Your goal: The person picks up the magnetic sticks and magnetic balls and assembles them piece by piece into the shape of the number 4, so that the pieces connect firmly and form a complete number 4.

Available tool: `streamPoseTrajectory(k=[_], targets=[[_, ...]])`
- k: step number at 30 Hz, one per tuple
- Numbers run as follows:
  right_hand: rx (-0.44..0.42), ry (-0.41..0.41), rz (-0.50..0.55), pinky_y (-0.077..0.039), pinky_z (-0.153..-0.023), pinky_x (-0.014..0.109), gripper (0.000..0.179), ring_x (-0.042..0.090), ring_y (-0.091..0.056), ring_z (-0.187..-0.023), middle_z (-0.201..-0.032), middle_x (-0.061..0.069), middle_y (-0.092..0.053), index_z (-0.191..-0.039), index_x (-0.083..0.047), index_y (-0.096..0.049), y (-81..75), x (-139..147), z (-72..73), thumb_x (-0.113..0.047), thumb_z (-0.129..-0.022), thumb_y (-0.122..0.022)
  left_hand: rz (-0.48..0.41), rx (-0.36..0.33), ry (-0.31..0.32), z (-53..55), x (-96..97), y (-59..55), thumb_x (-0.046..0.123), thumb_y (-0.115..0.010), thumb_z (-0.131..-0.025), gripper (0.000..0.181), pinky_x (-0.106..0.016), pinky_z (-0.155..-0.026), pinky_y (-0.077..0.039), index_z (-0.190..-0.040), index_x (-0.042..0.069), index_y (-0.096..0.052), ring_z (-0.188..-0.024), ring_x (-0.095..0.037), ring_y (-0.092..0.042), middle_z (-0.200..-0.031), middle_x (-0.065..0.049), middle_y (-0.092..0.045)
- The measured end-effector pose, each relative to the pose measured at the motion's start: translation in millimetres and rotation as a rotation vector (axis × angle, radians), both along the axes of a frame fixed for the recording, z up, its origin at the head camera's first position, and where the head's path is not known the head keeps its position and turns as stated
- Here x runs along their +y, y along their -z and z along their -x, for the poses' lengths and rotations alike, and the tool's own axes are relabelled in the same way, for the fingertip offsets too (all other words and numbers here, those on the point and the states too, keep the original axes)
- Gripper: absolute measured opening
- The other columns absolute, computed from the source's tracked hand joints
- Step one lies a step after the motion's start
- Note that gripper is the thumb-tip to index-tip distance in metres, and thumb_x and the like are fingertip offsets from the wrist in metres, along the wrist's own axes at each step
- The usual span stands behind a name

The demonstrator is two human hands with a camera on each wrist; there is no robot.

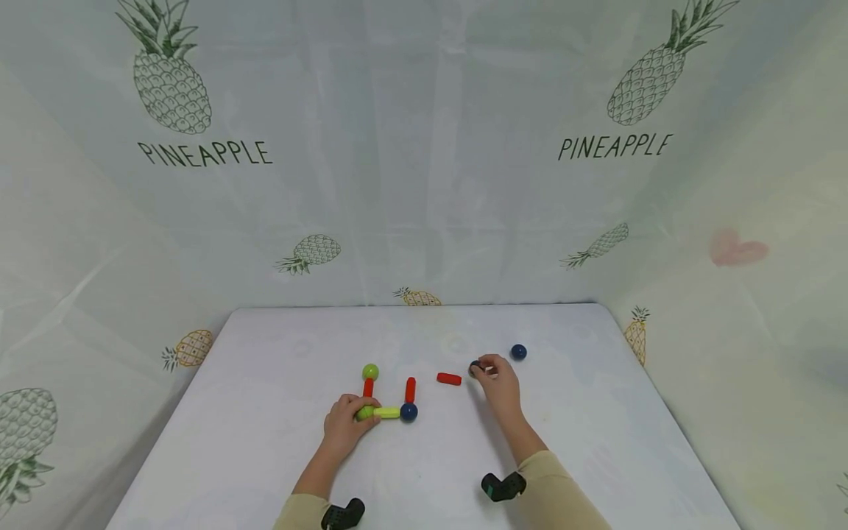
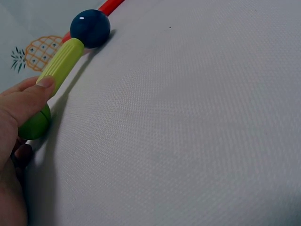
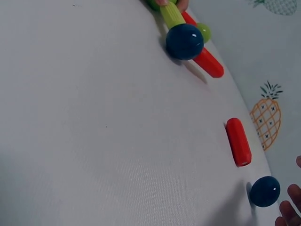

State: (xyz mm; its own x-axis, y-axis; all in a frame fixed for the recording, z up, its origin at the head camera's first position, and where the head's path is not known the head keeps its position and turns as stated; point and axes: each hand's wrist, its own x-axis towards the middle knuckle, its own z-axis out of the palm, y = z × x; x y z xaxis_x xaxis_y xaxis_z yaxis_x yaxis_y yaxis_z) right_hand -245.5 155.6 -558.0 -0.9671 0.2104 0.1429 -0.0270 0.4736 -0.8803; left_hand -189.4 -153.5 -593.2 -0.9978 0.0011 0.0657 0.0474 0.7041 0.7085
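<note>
My left hand (image 1: 344,425) grips the corner of a ball-and-rod toy build, its thumb on a yellow-green rod (image 2: 62,63) and its fingers around a green ball (image 2: 35,123). From that corner a red rod (image 1: 368,387) leads to a second green ball (image 1: 370,372). The yellow-green rod's other end meets a blue ball (image 1: 408,412), which carries another red rod (image 1: 411,390). My right hand (image 1: 498,381) hovers over a loose blue ball (image 3: 265,191). In the right wrist view its spread fingers (image 3: 290,212) are beside and above the ball, which shows uncovered.
A loose red rod (image 1: 449,378) lies on the white table (image 1: 298,338) between the build and the right hand. Beyond that hand sits another blue ball (image 1: 519,352). A pineapple-printed sheet (image 1: 411,199) hangs behind the table's far edge.
</note>
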Motion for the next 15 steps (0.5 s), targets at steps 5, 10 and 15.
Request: streamPoseTrajectory(k=[5,10,15], targets=[[-0.017,0.018,-0.025,-0.046,-0.076,0.038,0.022,0.026,-0.055,-0.094,-0.106,0.010,-0.061,-0.107,-0.005,-0.066,3.6,4.1,2.7,-0.015,-0.089,-0.071,-0.004,-0.004,-0.002,-1.0,-0.1,-0.8,0.024,-0.079,-0.081,0.017,-0.041,-0.076,-0.034,-0.097,0.024,-0.072,-0.093,-0.024,-0.047,-0.100,-0.002,-0.051],[-0.041,0.021,-0.020,-0.045,-0.078,0.040,0.024,0.027,-0.054,-0.096,-0.109,0.013,-0.059,-0.109,-0.003,-0.066,5.7,6.0,4.2,-0.015,-0.089,-0.071,-0.010,-0.001,0.001,-1.1,-0.4,-0.7,0.024,-0.079,-0.081,0.017,-0.042,-0.077,-0.034,-0.097,0.024,-0.072,-0.093,-0.023,-0.046,-0.099,-0.002,-0.050],[-0.060,0.015,-0.039,-0.044,-0.078,0.040,0.025,0.028,-0.053,-0.096,-0.109,0.014,-0.059,-0.110,-0.002,-0.065,9.0,7.0,6.8,-0.015,-0.089,-0.070,-0.005,-0.005,-0.002,-0.1,-0.5,-0.1,0.024,-0.079,-0.081,0.018,-0.043,-0.078,-0.034,-0.097,0.024,-0.071,-0.093,-0.023,-0.046,-0.099,-0.002,-0.050]])
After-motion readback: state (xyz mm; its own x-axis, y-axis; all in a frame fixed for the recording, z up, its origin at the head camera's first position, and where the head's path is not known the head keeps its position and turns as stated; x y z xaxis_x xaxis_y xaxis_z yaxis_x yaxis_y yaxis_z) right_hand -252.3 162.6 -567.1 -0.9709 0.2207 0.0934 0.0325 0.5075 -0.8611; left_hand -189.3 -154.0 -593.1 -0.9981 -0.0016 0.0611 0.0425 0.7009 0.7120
